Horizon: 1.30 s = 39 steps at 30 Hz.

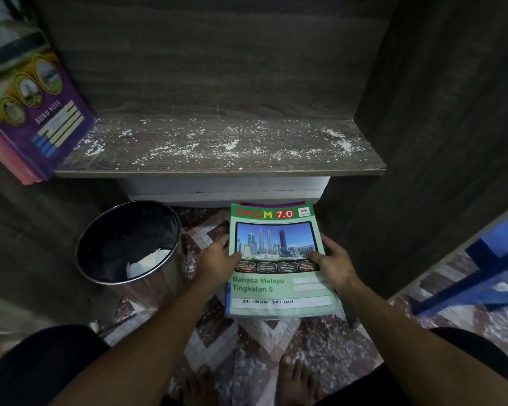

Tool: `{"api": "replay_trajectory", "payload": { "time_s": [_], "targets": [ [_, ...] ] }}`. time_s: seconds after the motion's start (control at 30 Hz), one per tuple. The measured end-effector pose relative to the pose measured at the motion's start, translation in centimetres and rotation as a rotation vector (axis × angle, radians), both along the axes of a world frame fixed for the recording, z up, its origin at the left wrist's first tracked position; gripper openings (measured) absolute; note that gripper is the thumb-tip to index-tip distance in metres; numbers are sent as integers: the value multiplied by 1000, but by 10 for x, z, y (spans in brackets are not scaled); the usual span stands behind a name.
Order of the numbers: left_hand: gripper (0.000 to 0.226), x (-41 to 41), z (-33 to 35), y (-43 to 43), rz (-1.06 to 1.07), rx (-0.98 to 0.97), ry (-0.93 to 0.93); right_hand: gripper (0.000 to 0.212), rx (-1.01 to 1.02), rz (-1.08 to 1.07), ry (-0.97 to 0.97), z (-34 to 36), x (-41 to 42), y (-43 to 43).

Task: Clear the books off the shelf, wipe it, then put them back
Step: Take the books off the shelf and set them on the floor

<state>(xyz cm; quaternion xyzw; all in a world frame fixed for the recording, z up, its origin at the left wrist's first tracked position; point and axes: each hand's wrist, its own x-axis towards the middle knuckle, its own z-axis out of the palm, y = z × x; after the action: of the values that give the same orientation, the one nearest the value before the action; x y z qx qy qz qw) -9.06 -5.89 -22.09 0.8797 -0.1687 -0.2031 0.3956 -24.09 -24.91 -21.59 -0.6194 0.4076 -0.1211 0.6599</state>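
A stack of books (279,291) with a green "Bahasa Melayu Tingkatan 5" cover on top sits low over the patterned floor, below the shelf. My left hand (217,260) grips its left edge, thumb on the cover. My right hand (333,263) grips the right edge the same way. The dark wooden shelf board (217,148) above is bare of books across its middle and right and is dotted with white dust and crumbs. A purple "Buku Nota" book (38,112) leans at the shelf's left end with pink books beside it.
A round metal bin (129,244) with white paper inside stands on the floor left of the stack. A white plinth (223,189) lies under the shelf. Blue furniture legs (481,276) stand at the right. My bare feet (296,379) are on the tiled floor.
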Motion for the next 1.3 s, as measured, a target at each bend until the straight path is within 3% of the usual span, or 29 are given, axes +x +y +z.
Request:
{"api": "replay_trajectory", "payload": {
  "time_s": [0.37, 0.77, 0.93, 1.07, 1.3],
  "targets": [
    [32, -7, -6, -4, -26, 49, -10, 48, -55, -37, 53, -5, -6, -2],
    [36, -18, 5, -4, -116, 246, -133, 56, -471, 163, 360, 15, -6, 4],
    [36, -16, 24, -2, -178, 247, -201, 66, -531, 242, 356, 38, -6, 14],
    [51, -17, 41, -3, -252, 231, -280, 72, -595, 317, 313, 52, -8, 21],
    [63, -18, 81, -3, -334, 231, -643, 76, -744, 415, 231, 87, -9, 24]
  ]
}}
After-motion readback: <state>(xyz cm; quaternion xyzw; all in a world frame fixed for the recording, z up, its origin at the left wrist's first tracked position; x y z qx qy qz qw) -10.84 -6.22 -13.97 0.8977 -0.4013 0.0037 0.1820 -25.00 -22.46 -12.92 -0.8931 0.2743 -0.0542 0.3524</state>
